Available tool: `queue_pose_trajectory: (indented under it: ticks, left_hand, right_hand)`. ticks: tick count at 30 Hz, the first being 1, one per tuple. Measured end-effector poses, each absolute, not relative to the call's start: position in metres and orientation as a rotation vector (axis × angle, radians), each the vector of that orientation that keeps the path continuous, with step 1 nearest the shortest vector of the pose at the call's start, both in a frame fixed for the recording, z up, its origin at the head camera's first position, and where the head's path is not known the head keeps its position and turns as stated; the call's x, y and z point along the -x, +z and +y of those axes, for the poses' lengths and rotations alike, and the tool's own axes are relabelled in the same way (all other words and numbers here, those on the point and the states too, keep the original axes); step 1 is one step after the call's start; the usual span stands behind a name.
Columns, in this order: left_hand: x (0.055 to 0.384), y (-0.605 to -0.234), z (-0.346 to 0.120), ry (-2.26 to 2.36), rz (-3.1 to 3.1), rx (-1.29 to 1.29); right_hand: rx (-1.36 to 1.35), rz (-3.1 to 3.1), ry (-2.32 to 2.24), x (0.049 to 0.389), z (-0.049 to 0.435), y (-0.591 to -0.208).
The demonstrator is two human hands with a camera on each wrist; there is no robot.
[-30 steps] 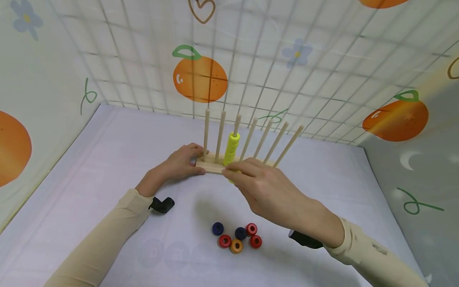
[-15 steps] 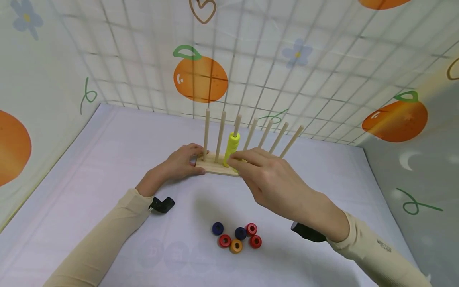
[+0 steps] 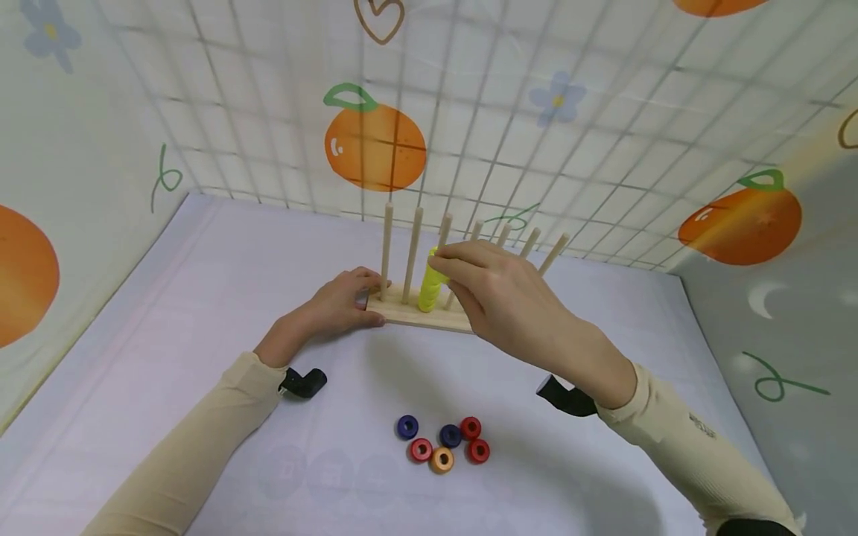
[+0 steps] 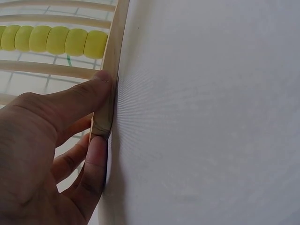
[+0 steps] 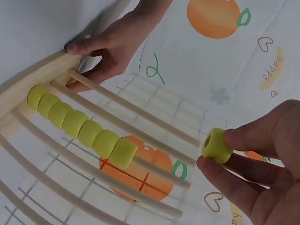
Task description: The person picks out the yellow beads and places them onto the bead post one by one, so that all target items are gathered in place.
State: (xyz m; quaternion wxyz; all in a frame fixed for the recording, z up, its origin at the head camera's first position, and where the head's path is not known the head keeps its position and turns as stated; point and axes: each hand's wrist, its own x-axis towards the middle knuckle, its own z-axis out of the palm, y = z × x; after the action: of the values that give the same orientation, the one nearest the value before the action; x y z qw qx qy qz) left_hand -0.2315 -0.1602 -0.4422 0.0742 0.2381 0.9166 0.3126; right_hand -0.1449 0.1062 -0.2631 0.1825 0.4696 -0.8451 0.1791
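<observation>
A wooden peg stand with a flat base (image 3: 429, 318) and several upright pegs sits toward the back of the table. My left hand (image 3: 338, 301) grips the left end of the base, thumb in front; the left wrist view shows thumb and fingers around that end. Yellow beads (image 5: 77, 122) are stacked on the third peg from the left, whose upper part is bare. My right hand (image 3: 516, 301) pinches one more yellow bead (image 5: 217, 146) between thumb and fingers. It is off the pegs, near the peg tips, its hole visible in the right wrist view.
In front of the stand lie loose beads: dark blue ones (image 3: 407, 426), several red ones (image 3: 478, 451) and an orange one (image 3: 442, 460). A patterned cloth (image 3: 489, 134) with a grid and oranges hangs behind the stand, and side walls close in the table.
My right hand has risen with the yellow bead from low in front of the base to near the top of the stack. My left hand and the stand have stayed put.
</observation>
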Motion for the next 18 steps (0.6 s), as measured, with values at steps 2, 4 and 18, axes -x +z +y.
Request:
queue_pose_trajectory:
  ticks: [2,4,18]
  left_hand:
    - [0.231,-0.443,-0.160,0.938,2.749,-0.706]
    - [0.231,-0.444,-0.160,0.935,2.752,-0.711]
    - [0.231,-0.444,-0.161,0.936,2.763,-0.736]
  right_hand:
    - [-1.322,-2.379,0.506,0.149,0.105,-0.262]
    - [-1.318,-2.378,0.500,0.151,0.105,-0.262]
    - [-1.319,-2.314,0.486,0.171,0.102,-0.259]
